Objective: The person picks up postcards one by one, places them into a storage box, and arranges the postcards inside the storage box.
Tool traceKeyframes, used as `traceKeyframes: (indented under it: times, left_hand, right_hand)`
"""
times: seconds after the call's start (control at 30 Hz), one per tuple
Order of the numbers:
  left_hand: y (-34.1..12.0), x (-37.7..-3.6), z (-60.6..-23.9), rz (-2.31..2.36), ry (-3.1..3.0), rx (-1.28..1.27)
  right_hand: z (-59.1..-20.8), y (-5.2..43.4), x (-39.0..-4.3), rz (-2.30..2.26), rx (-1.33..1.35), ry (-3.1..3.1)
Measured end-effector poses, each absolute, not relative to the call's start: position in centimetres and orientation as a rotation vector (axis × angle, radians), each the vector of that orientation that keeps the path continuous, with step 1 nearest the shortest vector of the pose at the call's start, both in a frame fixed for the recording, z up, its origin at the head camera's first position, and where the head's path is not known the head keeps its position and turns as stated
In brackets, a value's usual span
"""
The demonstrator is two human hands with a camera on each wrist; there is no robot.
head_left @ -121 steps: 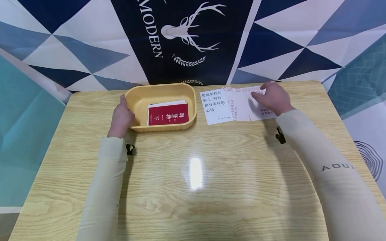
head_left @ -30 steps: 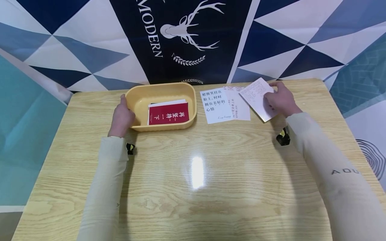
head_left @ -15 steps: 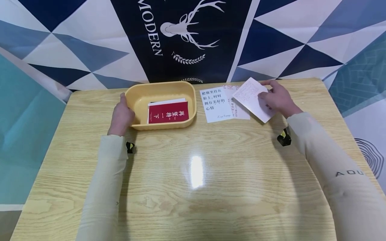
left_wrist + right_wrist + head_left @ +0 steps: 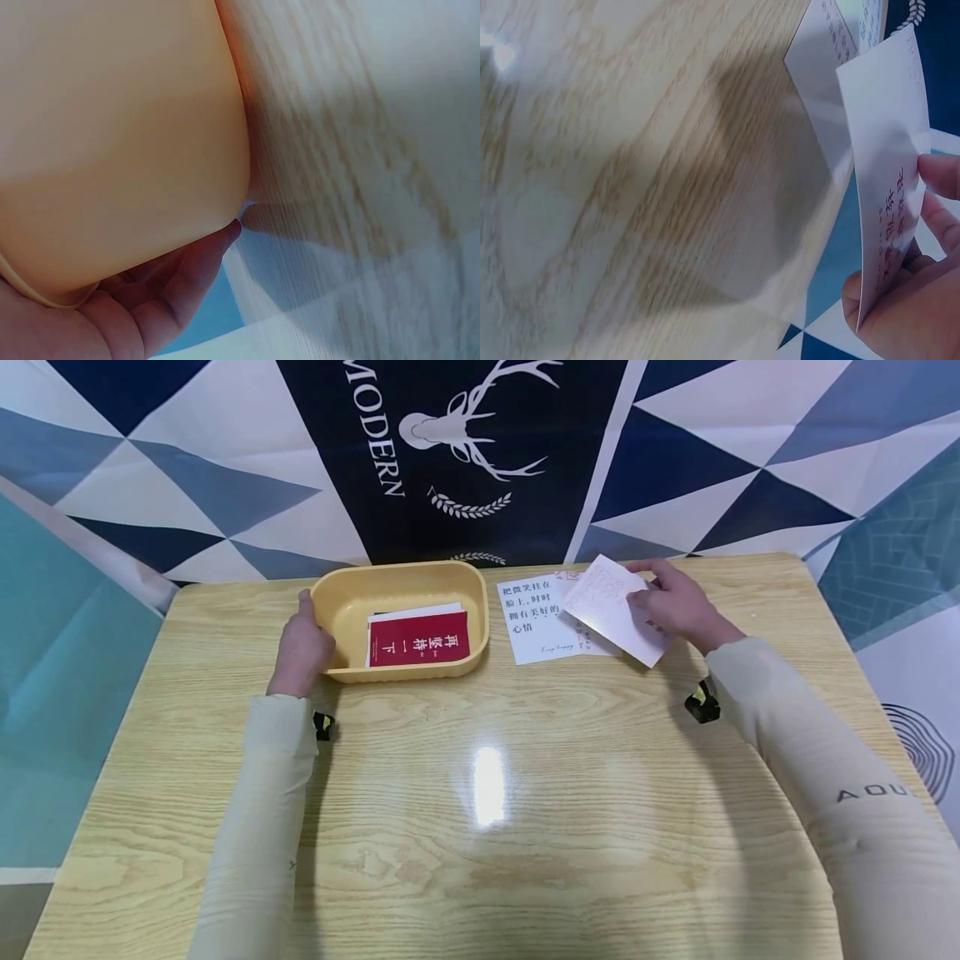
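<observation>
Right hand (image 4: 675,606) pinches a white card (image 4: 617,608) by its right edge, lifted off the surface (image 4: 487,793) and tilted above two other cards (image 4: 543,618) lying flat; its fine pinkish print is too small to read, and the hand hides its right part. Left hand (image 4: 302,647) grips the left wall of a yellow tub (image 4: 401,581), fingers curled round the rim. Inside lies a red card (image 4: 418,642) over a white one, mostly hidden. Surface is pale wood grain with a glare spot; behind hangs a blue-and-white triangle cloth (image 4: 187,468) with a deer emblem.
</observation>
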State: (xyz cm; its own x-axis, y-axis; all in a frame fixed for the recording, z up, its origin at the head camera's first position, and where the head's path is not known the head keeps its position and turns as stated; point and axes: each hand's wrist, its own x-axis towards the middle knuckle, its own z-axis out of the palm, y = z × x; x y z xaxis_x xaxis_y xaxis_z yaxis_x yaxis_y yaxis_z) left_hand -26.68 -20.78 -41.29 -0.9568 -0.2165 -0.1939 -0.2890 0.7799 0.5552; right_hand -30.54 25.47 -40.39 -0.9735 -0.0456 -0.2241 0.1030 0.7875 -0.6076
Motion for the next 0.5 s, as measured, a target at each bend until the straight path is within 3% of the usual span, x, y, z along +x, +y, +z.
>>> traceKeyframes:
  times: [0.5]
  left_hand:
    - [-20.7, -26.7, -41.3, 0.923, 2.842, -0.422]
  right_hand:
    - [-39.8, 23.7, -30.5, -0.948, -0.025, 2.752]
